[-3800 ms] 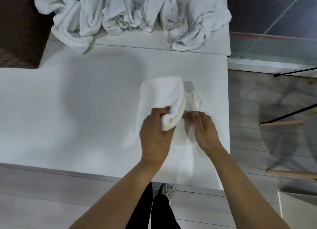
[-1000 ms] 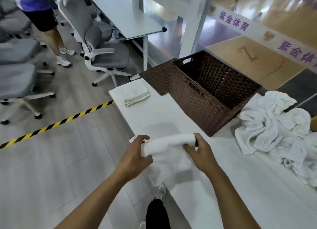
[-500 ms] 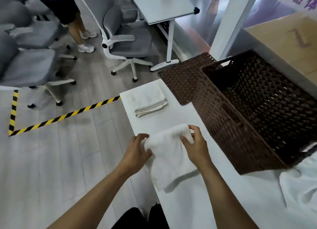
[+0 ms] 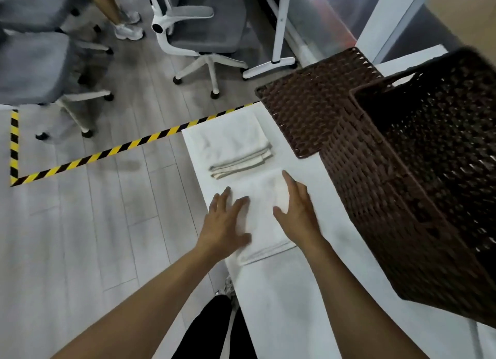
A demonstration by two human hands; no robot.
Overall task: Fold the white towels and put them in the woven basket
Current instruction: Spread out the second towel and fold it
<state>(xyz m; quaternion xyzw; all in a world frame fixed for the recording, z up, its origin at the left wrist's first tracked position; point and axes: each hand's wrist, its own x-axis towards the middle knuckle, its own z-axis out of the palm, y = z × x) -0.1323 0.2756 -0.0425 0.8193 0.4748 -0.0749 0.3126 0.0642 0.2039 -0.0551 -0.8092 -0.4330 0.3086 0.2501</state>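
Towel set down beside first fold

Hands are now lying flat with fingers straight: the left hand (image 4: 224, 220) is pressing the near towel (image 4: 264, 219) at the table's (image 4: 295, 305) left edge, the right hand (image 4: 298, 211) smoothing its right side. Half a second ago both were pinching it. Another folded towel (image 4: 233, 146) is lying beyond; the woven basket (image 4: 402, 197) is standing right, awaiting loading.
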